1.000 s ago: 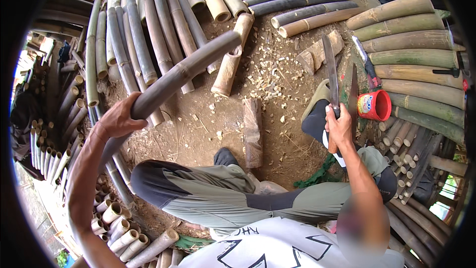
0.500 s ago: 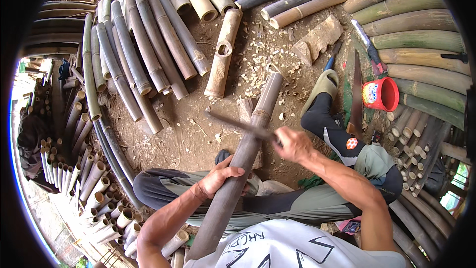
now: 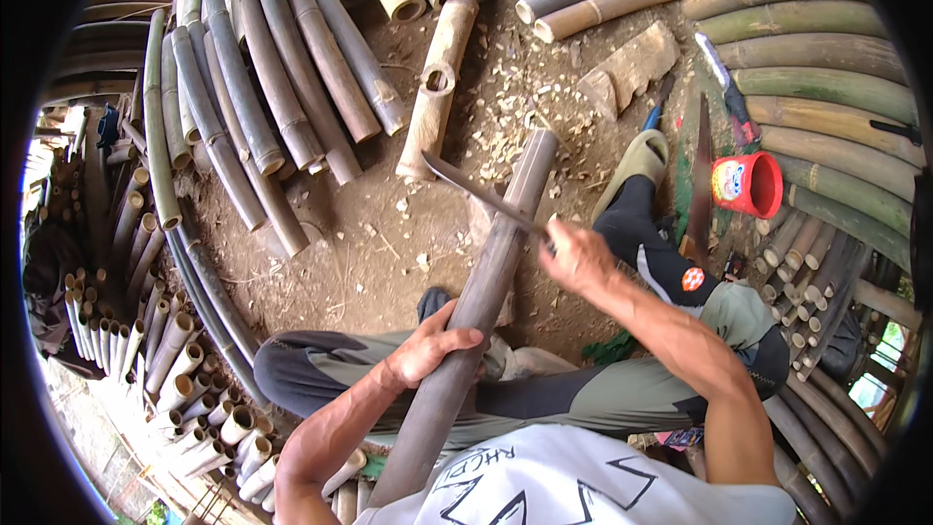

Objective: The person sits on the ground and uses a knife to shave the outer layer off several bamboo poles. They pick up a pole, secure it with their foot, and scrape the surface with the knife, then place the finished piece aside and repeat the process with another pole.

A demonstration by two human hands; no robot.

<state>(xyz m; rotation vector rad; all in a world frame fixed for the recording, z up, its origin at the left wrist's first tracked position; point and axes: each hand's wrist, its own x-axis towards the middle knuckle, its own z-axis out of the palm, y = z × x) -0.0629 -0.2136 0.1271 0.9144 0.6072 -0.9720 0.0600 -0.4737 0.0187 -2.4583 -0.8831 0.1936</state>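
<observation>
A dark brown bamboo pole [image 3: 457,350] slants from my chest out over my crossed legs, its far end above the dirt floor. My left hand [image 3: 434,345] is wrapped round its middle, thumb on top. In my right hand [image 3: 578,258] is the handle of a long-bladed knife [image 3: 476,192]. The blade lies across the upper part of the pole, its tip pointing to the far left. Pale cut strips run along the pole's far end. A wooden block [image 3: 483,219] stands on the ground, partly hidden behind the pole.
Bamboo poles [image 3: 282,68] lie in rows at the far left, and green ones [image 3: 821,83] at the right. A notched bamboo piece [image 3: 432,87], wood chips, a wood chunk [image 3: 632,68], a saw [image 3: 700,175] and a red bucket [image 3: 748,185] are on the ground. Cut bamboo tubes [image 3: 185,379] are stacked at left.
The knife has moved a little up along the pole toward its far end, its tip now farther away. My left hand keeps its hold in nearly the same place.
</observation>
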